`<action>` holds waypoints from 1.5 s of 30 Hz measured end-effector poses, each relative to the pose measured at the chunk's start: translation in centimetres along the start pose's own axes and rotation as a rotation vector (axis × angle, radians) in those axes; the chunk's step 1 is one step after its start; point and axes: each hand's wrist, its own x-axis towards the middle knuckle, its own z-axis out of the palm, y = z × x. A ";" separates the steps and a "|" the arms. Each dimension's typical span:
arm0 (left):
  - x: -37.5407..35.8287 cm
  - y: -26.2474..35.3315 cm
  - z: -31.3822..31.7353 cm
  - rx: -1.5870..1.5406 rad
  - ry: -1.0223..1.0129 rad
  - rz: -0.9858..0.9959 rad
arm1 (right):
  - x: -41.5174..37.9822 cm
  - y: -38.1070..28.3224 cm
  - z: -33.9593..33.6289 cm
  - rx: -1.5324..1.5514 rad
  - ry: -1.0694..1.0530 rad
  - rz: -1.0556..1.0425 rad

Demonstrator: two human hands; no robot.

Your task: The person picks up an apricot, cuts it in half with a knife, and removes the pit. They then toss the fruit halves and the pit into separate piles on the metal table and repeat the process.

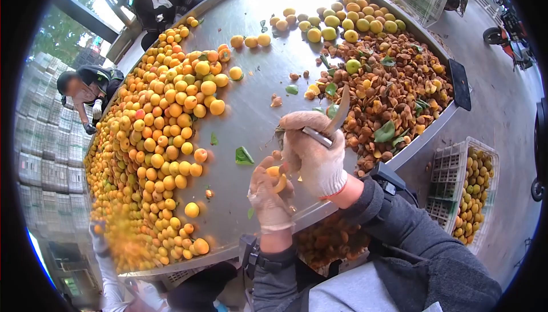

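left hand (268, 198): gloved, fingers curled round an orange fruit (276, 176), holding it just above the near rim of the table (257, 106)
right hand (313, 155): gloved, fist closed on the handle of a curved knife (337, 115), blade pointing up and away, heel of the hand touching the fruit
fruit: looks already cut open, pale inner face showing toward the camera; sits between the two hands, over the table edge
step in hand: seems to be splitting or pitting the fruit with the knife
doing it well: keep the fruit pinched low in the left fingers, thumb clear of the blade path; turn the blade tip down before any cut, work over the table so the stone drops there
fruit pile (160, 135): whole orange fruit heaped along the left side of the table
pits heap (388, 89): brown stones, scraps and leaves on the right side, greenish fruit beyond
crate (468, 192): on the floor to the right, part filled with fruit
other people: two at the far left edge, another sleeve (108, 272) at bottom left
hard to see: stone in or out of the fruit, cannot tell; left fingertips hidden behind the fruit; knife handle buried in the fist; fisheye edges dark, bin under the table only part visible
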 end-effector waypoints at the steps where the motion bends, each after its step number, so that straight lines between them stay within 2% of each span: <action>1: 0.0 0.0 -0.2 -0.013 -0.024 0.029 | 0.1 -0.5 -0.4 0.058 0.018 0.095; 2: -0.1 0.0 -0.1 -0.014 -0.023 0.029 | 0.1 -0.8 -0.6 0.116 0.037 0.190; 3: -0.2 0.0 0.0 0.003 -0.018 0.043 | 0.0 -0.7 -0.4 0.117 0.054 0.198; 8: -0.6 0.3 -0.3 0.041 -0.047 0.065 | -0.1 -0.5 -0.3 0.177 0.047 0.181; 14: -1.2 1.6 -0.4 0.030 -0.200 0.053 | 0.1 -1.2 -0.6 0.175 0.003 0.147; 16: -1.0 1.6 -0.9 0.253 -0.309 0.105 | 0.1 -1.2 -0.5 0.200 0.012 0.158; 19: -1.5 2.5 -0.7 0.244 -0.278 0.069 | -0.3 -0.9 -0.3 0.248 -0.001 0.168; 23: -0.4 1.6 -1.6 0.167 -0.204 0.126 | -0.7 -0.2 -0.1 0.187 -0.016 0.179; 25: -0.1 1.1 -1.6 0.064 -0.176 0.044 | -0.9 -0.1 0.1 0.159 -0.031 0.173; 29: -0.2 1.6 -1.6 0.129 -0.213 -0.017 | -1.3 -0.2 -0.1 0.207 -0.073 0.173; 31: 0.1 1.7 -2.1 -0.010 -0.230 -0.242 | -1.0 -0.1 -0.3 0.229 -0.070 0.181; 34: 0.0 1.5 -1.4 -0.092 -0.183 -0.293 | -1.1 0.0 -0.4 0.255 -0.090 0.163; 35: -0.1 1.3 -1.2 -0.091 -0.183 -0.296 | -1.1 0.0 -0.2 0.172 -0.096 0.128; 38: -0.3 0.5 -1.0 -0.060 -0.234 -0.197 | -1.2 0.5 -0.2 0.102 -0.131 0.052; 40: 0.0 -0.2 -1.3 0.633 -0.282 0.582 | -1.2 0.6 -0.2 0.119 -0.166 0.013; 41: -0.1 -0.1 -1.6 0.634 -0.279 0.581 | -1.2 0.3 -0.1 0.074 -0.224 -0.006; 43: -0.9 1.5 -1.2 0.126 -0.170 -0.193 | -0.8 0.3 -0.2 0.028 -0.281 -0.025; 44: -1.4 1.6 -0.9 0.126 -0.170 -0.194 | -0.4 0.6 -0.4 -0.011 -0.368 -0.137; 45: -1.9 1.5 -0.5 0.184 -0.148 -0.096 | -0.1 0.7 -0.5 -0.051 -0.453 -0.249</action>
